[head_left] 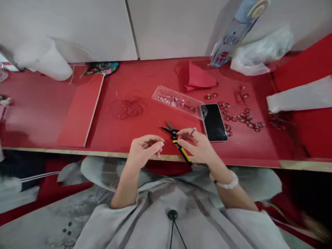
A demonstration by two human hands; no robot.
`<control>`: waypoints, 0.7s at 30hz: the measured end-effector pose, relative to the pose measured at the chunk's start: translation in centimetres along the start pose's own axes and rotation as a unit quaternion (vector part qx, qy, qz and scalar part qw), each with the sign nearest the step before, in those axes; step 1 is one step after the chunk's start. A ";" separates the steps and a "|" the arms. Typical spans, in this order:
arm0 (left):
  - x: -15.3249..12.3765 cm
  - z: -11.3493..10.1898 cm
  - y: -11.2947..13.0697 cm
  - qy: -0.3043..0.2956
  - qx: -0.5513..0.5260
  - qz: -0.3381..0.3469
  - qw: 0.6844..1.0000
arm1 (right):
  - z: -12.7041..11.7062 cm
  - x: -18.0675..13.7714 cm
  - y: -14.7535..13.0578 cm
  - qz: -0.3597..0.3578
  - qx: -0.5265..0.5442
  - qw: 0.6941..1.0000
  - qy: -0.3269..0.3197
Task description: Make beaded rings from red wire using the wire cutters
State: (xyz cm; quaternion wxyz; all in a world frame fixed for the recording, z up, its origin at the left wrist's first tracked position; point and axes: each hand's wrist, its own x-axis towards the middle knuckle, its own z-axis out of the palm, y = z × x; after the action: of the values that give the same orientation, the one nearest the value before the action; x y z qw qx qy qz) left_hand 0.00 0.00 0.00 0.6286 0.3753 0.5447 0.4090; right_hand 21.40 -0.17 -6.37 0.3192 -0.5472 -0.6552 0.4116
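My left hand [145, 148] is closed in a pinch just above the table's front edge. Between its thumb and forefinger sits a tiny pale, bead-like piece with a glint of gold [162, 141]. To the right, my right hand [195, 143] hovers over the pliers, its fingers curved and thumb tip apart from the forefinger. I see nothing in it, though a fine thread could be too thin to show. The black pliers with yellow-marked handles [183, 150] lie under my right fingertips, jaws apart and pointing away to the left.
Behind the hands lie a tangle of thin red cord [131, 106] and a clear tray [158, 90] holding small beads. A phone [214, 122] lies beside several red beaded rings [246, 117]. Farther out are a red board [81, 114], a bottle [230, 38] and a plastic bag [261, 52].
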 end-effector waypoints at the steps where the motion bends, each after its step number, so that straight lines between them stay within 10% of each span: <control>1: 0.0 0.0 -0.1 0.005 0.001 0.001 1.000 | -0.4 -0.4 0.5 0.002 -0.036 0.999 0.001; 9: -0.5 0.3 -0.4 0.001 0.003 0.015 1.000 | 1.3 -2.4 2.7 0.063 -0.333 0.941 -0.019; 21: -1.5 0.5 -0.4 -0.052 0.011 0.026 0.998 | 0.7 -0.1 0.7 0.154 -0.392 0.906 -0.020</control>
State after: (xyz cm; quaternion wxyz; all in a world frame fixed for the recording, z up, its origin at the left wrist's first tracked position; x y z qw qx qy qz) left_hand 0.42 -1.58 0.28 0.6412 0.4171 0.5056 0.3991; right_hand 21.15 -0.31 -7.26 -0.0021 -0.7143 -0.6773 0.1762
